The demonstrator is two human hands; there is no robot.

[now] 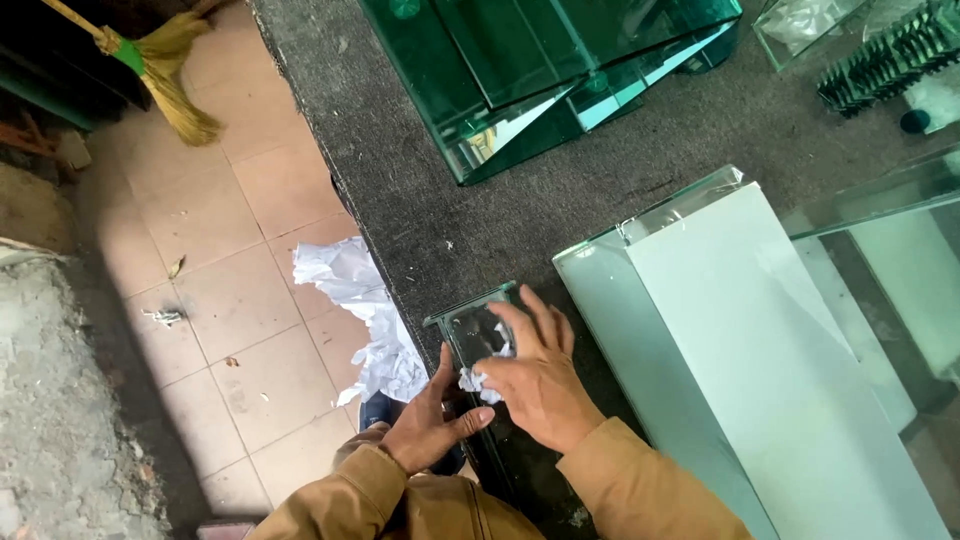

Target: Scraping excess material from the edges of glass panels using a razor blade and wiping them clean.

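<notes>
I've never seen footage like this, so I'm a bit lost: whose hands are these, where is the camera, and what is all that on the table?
There is no machine here. The single picture comes from a camera worn on a person's head, looking down at their own two bare hands in brown sleeves.

The right hand lies flat on a small pane of glass at the edge of a dark grey table, pressing a crumpled white wad of paper against it. The left hand is open and steadies the pane's near edge.

Further along the table lie stacked greenish glass sheets, and to the right a large pane with white backing. On the tiled floor lie crumpled white paper and a straw broom.
</notes>
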